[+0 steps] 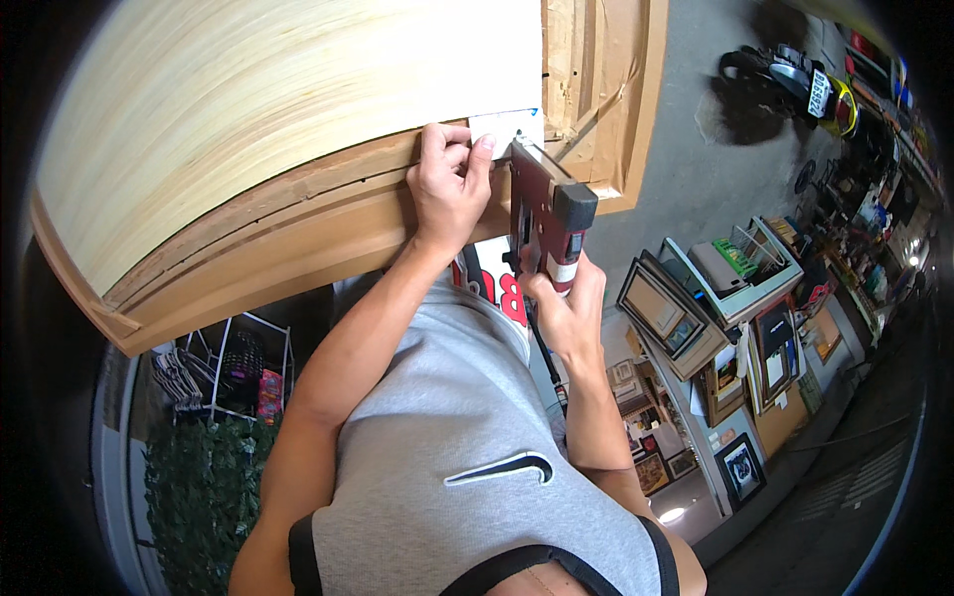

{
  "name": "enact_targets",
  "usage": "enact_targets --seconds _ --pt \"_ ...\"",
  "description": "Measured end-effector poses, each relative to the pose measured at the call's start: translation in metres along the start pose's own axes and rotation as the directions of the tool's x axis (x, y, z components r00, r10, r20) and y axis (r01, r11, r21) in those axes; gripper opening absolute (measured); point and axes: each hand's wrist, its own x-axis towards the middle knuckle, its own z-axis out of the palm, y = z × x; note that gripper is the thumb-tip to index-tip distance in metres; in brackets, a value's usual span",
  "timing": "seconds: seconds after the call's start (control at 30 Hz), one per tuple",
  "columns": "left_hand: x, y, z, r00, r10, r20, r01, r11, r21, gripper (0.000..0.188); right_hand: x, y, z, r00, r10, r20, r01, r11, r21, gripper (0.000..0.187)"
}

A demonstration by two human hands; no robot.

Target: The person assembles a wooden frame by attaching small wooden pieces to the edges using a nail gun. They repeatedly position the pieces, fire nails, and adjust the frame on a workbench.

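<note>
My right hand (570, 308) is wrapped round the handle of a dark red staple gun (537, 204) with a black rounded end cap. The gun's nose rests at or very near a small white card (507, 132). The fingers of my left hand (449, 189) are closed, pinching the card's near-left part with the thumb on top. Under the card runs the inner edge of a large wooden frame (328, 233), backed on the left by a pale wood-grain panel (308, 79). A thin dark hose (549, 363) hangs below my right hand.
Brown paper-like sheeting (606, 89) covers the frame's right part. Off to the right are a motorcycle (795, 84) on the concrete floor, leaning picture frames (666, 308) and a cluttered table (735, 273). A white rack (238, 363) and leafy greenery (204, 497) stand at lower left.
</note>
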Motion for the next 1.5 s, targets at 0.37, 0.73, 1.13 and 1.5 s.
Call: enact_targets --seconds 0.37,0.73,1.13,1.5 --pt "-0.003 -0.003 -0.006 0.991 -0.081 0.109 0.105 0.968 -0.229 0.032 -0.016 0.043 -0.022 0.998 -0.061 0.031 0.057 0.993 0.104 0.038" --pt "-0.020 0.002 -0.061 0.962 -0.058 0.268 0.093 0.988 -0.123 0.030 -0.038 0.120 -0.067 0.940 0.091 -0.328 0.148 0.758 0.635 0.027" --pt "0.082 0.069 -0.069 0.858 0.304 0.415 -0.514 0.506 0.693 0.029 -0.024 0.212 -0.084 0.946 0.216 -0.243 -0.016 0.776 0.631 0.038" --pt "0.130 0.108 -0.045 0.716 -0.173 0.676 -0.621 0.282 0.731 0.029 -0.029 0.225 -0.062 0.970 0.226 -0.093 -0.156 0.865 0.476 0.030"
